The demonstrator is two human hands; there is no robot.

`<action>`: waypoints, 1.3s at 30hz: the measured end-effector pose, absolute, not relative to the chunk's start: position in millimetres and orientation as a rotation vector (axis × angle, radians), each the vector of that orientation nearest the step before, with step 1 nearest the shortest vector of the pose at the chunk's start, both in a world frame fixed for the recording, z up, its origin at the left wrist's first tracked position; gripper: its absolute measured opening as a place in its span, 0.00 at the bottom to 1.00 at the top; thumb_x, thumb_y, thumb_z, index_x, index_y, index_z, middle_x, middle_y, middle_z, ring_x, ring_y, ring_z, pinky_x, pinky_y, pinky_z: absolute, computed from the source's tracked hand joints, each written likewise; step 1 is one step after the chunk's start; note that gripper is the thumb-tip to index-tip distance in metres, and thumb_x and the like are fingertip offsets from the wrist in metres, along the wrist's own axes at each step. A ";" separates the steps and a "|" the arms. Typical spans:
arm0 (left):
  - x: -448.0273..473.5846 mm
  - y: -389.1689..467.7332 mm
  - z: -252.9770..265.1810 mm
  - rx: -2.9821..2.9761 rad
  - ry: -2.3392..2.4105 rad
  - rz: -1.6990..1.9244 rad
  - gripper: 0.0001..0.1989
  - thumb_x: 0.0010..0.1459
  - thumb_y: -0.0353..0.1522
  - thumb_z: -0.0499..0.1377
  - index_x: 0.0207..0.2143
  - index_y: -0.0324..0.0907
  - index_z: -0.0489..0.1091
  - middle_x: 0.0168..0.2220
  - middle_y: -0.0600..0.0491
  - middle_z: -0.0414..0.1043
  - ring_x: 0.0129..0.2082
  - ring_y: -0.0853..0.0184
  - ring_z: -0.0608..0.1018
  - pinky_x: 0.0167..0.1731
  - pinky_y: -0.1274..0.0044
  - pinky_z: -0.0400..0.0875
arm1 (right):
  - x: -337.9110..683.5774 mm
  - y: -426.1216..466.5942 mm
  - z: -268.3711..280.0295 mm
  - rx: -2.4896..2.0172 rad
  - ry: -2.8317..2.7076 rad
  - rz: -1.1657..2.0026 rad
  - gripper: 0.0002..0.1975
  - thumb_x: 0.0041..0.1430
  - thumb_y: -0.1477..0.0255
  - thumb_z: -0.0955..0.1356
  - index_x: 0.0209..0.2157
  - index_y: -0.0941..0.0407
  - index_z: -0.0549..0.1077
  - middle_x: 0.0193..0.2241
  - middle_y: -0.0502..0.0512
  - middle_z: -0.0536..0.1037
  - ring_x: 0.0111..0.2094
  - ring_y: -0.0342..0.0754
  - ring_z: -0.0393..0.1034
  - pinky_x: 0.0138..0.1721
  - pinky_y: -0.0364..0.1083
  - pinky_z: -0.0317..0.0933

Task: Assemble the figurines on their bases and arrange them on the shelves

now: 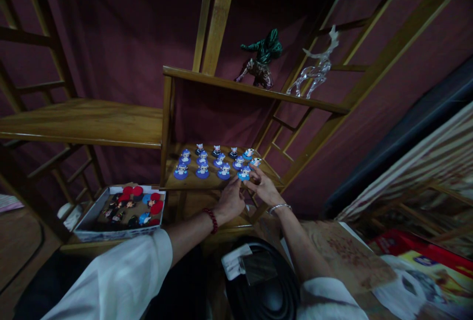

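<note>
We have both bare hands at the front right of the figurine rows. Our left grip, with a dark red beaded bracelet at its wrist, comes in from the near left; its fingertips reach the lower edge of a small white-and-blue figurine on a round light-blue base. Our right grip, with a silver bracelet at its wrist, has its fingers bent around the right side of that same piece. We cannot tell whether either grip is pinching it or merely touching it. The piece is at the right end of the front row on a brown wooden shelf.

To its left in that row we see three figurines on round purple bases. Behind them stand more purple-based ones, and at the back are three small figurines on dark bases. Two other light-blue-based figurines are at the right, near our right fingers.

On the board above, we see a green-hooded crouching statuette beside a clear, glassy deer. Lower left, a shallow white box holds red, blue and black pieces.
</note>
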State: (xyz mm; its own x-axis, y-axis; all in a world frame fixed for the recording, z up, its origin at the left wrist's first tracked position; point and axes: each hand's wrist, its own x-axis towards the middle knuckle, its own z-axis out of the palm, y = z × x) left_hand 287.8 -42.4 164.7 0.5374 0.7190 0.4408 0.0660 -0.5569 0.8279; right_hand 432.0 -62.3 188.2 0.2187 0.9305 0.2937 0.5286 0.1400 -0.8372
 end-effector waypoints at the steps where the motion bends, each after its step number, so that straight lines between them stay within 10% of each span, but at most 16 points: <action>1: 287.9 -42.2 164.5 1.984 0.647 1.038 0.29 0.42 0.18 0.49 0.50 0.38 0.60 0.53 0.47 0.59 0.53 0.63 0.61 0.54 0.73 0.54 | 430.9 -62.7 189.0 -1.512 -1.443 0.515 0.36 0.43 0.66 0.69 0.55 0.55 0.55 0.36 0.51 0.73 0.40 0.47 0.67 0.47 0.48 0.57; 39: 287.5 -42.2 156.5 2.079 0.629 1.113 0.29 0.43 0.18 0.48 0.51 0.36 0.59 0.55 0.46 0.57 0.55 0.65 0.59 0.55 0.73 0.54 | 438.0 -63.1 188.1 -1.690 -1.550 0.301 0.29 0.45 0.64 0.67 0.50 0.55 0.62 0.39 0.54 0.71 0.43 0.49 0.64 0.47 0.50 0.57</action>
State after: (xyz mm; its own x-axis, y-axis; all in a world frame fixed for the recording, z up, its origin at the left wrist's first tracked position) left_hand 287.5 -42.2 156.5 0.5158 0.6815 0.5192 0.0931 -0.6470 0.7568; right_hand 438.0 -63.1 188.1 0.2186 0.9167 0.3345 0.7247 0.0771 -0.6847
